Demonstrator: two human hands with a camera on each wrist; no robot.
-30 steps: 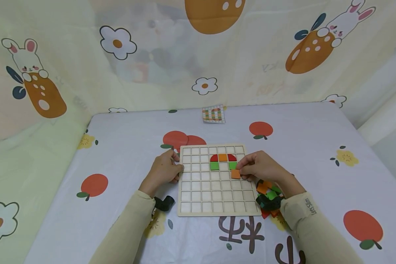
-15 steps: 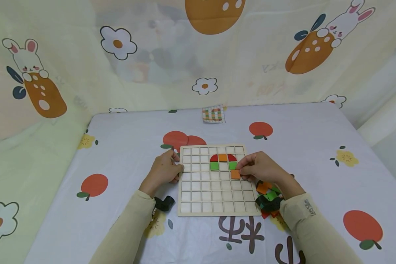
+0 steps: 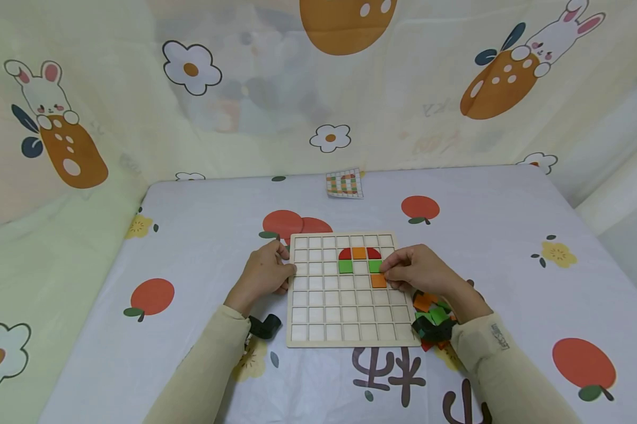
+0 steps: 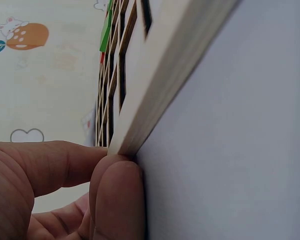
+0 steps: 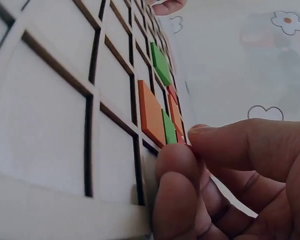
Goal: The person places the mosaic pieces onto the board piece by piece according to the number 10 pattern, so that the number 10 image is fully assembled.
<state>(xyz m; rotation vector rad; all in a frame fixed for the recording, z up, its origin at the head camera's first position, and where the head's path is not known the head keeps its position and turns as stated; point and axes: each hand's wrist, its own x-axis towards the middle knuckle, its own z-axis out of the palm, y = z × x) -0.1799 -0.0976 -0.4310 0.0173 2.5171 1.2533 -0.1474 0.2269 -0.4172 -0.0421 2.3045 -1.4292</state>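
A pale wooden grid board (image 3: 333, 317) lies on the table. At its left edge my left hand (image 3: 264, 272) pinches the rim between thumb and fingers; the left wrist view shows the fingertips (image 4: 119, 192) right at a board edge. My right hand (image 3: 421, 270) reaches over the right side, thumb and forefinger pinching the right edge of an orange square tile (image 3: 379, 281). That tile sits in line with its cell, just below a green square tile (image 3: 375, 266). Another green tile (image 3: 345, 267), two red curved tiles (image 3: 345, 254) and an orange tile (image 3: 358, 253) lie in other cells.
Several loose green, orange and red tiles (image 3: 423, 302) are heaped right of the board, partly under my right wrist. A small card with a coloured grid pattern (image 3: 343, 184) stands at the back of the table. A printed cloth (image 3: 254, 118) hangs behind.
The orange square tile at my right fingertips has shifted slightly and now lies straighter in its cell. My left hand has stayed at the board's edge.
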